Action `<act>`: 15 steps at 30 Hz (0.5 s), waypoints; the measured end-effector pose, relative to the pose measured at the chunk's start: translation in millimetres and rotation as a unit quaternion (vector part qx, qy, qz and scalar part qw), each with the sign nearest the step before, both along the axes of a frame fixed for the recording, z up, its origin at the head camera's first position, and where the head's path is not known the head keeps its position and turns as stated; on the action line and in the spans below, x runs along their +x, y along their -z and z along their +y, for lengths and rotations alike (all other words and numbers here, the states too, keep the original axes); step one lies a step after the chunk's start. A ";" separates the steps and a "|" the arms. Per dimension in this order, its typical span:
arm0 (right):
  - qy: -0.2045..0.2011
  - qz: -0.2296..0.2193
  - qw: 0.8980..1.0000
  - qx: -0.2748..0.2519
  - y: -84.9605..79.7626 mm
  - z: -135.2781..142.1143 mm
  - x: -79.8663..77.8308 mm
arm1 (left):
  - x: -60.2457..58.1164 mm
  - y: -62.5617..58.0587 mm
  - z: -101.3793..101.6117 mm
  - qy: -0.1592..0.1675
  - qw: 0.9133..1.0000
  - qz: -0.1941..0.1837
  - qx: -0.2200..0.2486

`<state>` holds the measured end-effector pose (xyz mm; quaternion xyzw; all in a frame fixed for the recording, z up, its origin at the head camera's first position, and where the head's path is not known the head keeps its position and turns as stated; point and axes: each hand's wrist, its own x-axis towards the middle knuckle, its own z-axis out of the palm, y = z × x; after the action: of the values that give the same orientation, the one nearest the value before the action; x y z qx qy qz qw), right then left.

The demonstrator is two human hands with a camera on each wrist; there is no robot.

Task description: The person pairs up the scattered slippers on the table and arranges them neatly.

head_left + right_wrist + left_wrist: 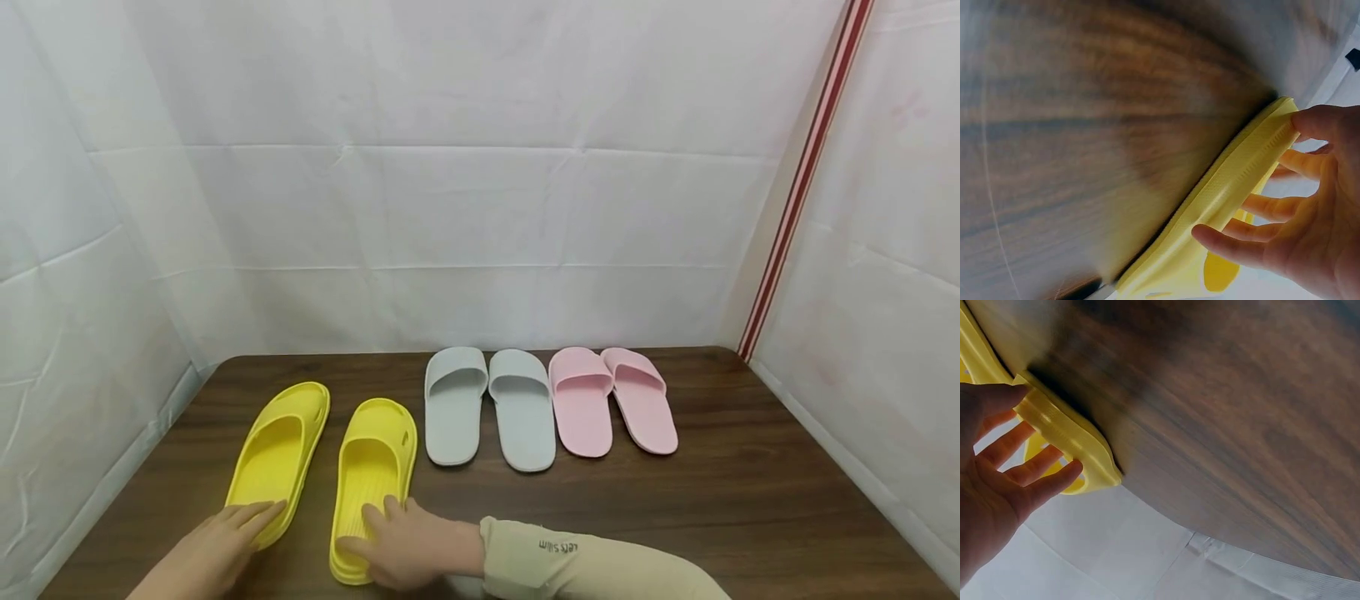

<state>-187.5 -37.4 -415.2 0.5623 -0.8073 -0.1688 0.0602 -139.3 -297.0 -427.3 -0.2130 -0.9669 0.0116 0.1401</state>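
Note:
Two yellow slippers lie apart on the table, toes pointing away. On the heel end of the left yellow slipper (pixel 270 454) rests my left hand (pixel 213 546), its fingers extended. In the left wrist view that slipper's side (pixel 1066 428) shows, the thumb touching its edge and the other fingers spread. My right hand (pixel 408 542) lies over the rear of the right yellow slipper (pixel 367 479), fingers spread across the footbed. From the right wrist, the thumb touches the rim of this slipper (pixel 1229 181), with the remaining fingers nearly straight alongside.
A pair of pale grey slippers (pixel 453 425) stands at the back middle of the dark wooden table (pixel 720 500). Right beside it is a pink pair (pixel 585 417). White sheeting (pixel 465 208) hangs behind and on both sides, with a red-striped band (pixel 806 179) at the right corner.

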 end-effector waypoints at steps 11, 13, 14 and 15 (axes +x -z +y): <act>0.077 -0.054 0.995 0.008 -1.0 -10.0 -30.6 | -21.4 -7.1 11.0 -0.018 0.996 -0.051 0.069; 0.089 -0.051 0.995 0.003 0.0 -11.1 -37.5 | -27.0 -7.9 13.1 -0.012 0.996 -0.055 0.072; 0.094 -0.050 0.994 0.001 0.2 -11.6 -41.2 | -29.5 -8.4 14.0 -0.008 0.996 -0.056 0.074; 0.098 -0.046 0.994 -0.001 0.5 -12.1 -45.0 | -32.2 -8.7 14.9 -0.003 0.996 -0.053 0.074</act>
<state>-232.5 -49.5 -415.7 0.4873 -0.8607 -0.1473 0.0065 -171.5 -282.1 -418.6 -0.1998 -0.9717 -0.0712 0.1039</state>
